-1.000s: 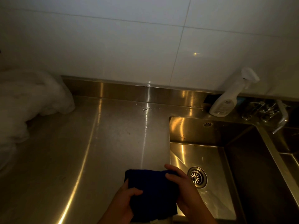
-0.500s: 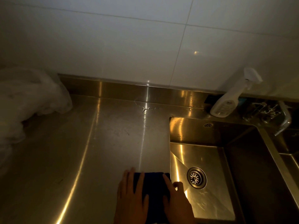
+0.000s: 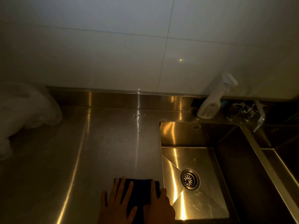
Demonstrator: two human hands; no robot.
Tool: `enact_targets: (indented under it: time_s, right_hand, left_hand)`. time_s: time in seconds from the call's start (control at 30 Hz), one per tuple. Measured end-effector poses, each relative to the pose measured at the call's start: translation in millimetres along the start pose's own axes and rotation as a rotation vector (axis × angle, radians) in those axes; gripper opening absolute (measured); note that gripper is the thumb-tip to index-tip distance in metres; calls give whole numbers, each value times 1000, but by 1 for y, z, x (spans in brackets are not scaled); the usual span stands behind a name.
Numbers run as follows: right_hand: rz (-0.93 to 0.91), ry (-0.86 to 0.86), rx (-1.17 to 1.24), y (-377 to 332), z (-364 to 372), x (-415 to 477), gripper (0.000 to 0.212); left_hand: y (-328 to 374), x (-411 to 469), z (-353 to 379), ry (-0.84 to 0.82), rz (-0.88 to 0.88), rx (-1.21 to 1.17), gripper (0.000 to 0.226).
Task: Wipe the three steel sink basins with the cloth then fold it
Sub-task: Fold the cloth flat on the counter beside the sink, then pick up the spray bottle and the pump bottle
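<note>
A dark blue cloth (image 3: 140, 191), folded into a small rectangle, lies flat on the steel counter (image 3: 105, 151) just left of the sink. My left hand (image 3: 117, 206) lies flat with spread fingers on the cloth's left part. My right hand (image 3: 159, 206) presses flat on its right part, fingers straight. The nearest steel basin (image 3: 202, 183) with its round drain (image 3: 190, 179) sits to the right of the cloth. A second basin (image 3: 284, 152) shows partly at the far right edge, dark.
A white spray bottle (image 3: 212, 101) leans at the back ledge behind the basin. A metal tap (image 3: 252, 112) stands to its right. A crumpled white plastic bag (image 3: 24, 117) lies on the counter at far left. The tiled wall rises behind.
The cloth, held up between both hands a second ago, now lies on the counter. Both hands have flattened on top of it.
</note>
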State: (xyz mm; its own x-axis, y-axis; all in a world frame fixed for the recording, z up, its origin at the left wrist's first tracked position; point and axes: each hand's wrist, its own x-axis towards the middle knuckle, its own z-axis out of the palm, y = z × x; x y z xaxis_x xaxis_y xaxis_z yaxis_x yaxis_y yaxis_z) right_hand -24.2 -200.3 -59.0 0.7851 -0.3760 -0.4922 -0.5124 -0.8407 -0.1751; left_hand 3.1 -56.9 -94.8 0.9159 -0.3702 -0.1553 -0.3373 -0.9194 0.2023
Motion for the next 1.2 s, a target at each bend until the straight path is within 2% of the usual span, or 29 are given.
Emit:
enact_targets:
  time_s: [0.07, 0.13, 0.2, 0.27, 0.33, 0.4, 0.5, 0.73, 0.87, 1.2]
  right_hand:
    - [-67, 94, -33, 6, -14, -9, 100]
    - [-130, 189, -84, 14, -27, -17, 93]
    - [-129, 159, 1, 29, -38, -17, 82]
    - [-116, 144, 18, 58, -43, -11, 68]
    - [-102, 192, 16, 85, -58, -8, 64]
    - [-72, 215, 15, 112, -79, -7, 62]
    - [-17, 216, 10, 161, -110, 2, 59]
    - [-38, 246, 48, 294, -193, 15, 56]
    - [-41, 259, 69, 360, -237, 20, 52]
    - [28, 274, 114, 447, -295, 53, 54]
  left_hand:
    - [6, -2, -6, 22, 1, -7, 73]
    - [19, -2, -15, 59, 8, -54, 70]
    - [39, -1, -28, 70, 24, -86, 66]
    - [65, 4, -43, -20, 54, -64, 67]
    - [91, 9, -61, -39, 90, 0, 70]
    - [116, 22, -71, -34, 118, 54, 64]
    - [155, 37, -77, -155, 78, 39, 64]
    - [258, 54, -84, -35, 28, -50, 50]
    - [303, 63, -82, 8, 7, -79, 49]
    - [346, 118, -86, 21, 122, -121, 43]
